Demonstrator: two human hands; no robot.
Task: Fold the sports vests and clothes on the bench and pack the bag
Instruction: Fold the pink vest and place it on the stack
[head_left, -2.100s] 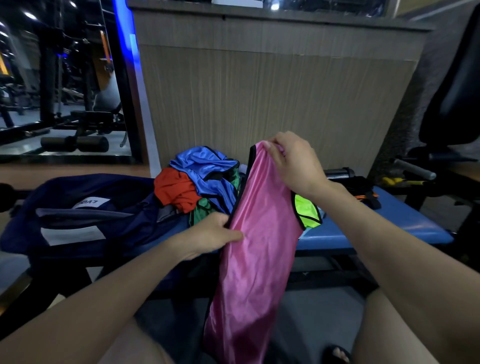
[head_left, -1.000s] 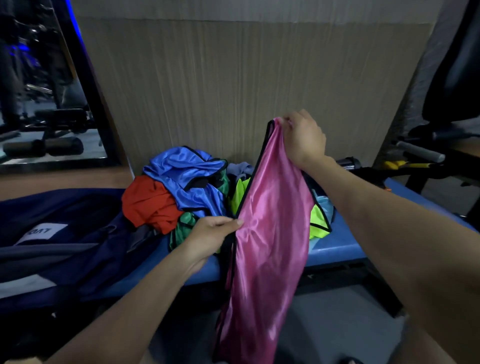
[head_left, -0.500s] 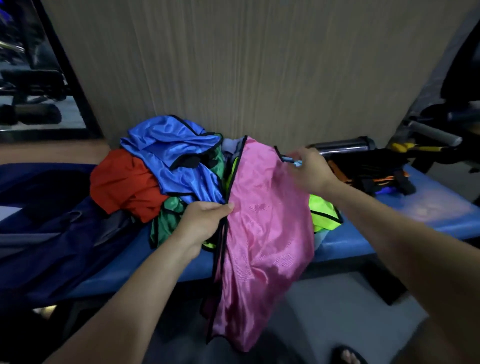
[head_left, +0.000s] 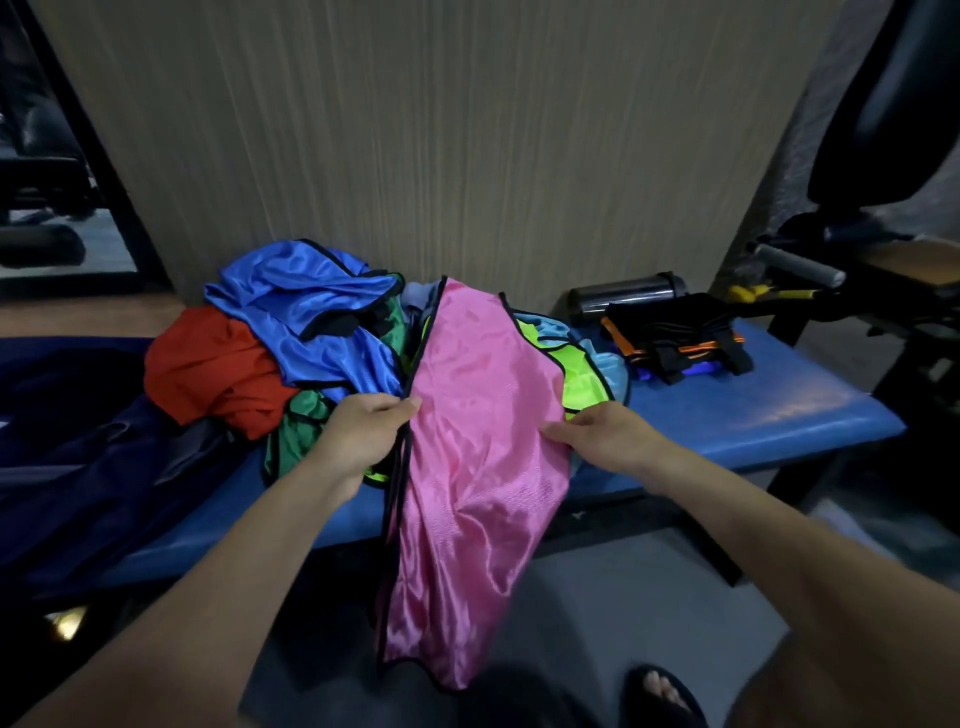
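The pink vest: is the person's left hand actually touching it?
Touching. In the head view the left hand pinches the pink vest by its black-trimmed left edge.

Pink vest (head_left: 478, 447) with black trim draped over blue bench (head_left: 727, 415) edge, hanging floorward, crumpled blue, red, green, neon vests (head_left: 291, 343) piled behind, navy bag (head_left: 78, 457) left

The pink vest (head_left: 475, 457) covers most of the neon-yellow vest (head_left: 579, 374) and the bench's (head_left: 753, 410) front edge beneath it; left of it, the navy bag (head_left: 78, 467) is cut off by the frame.
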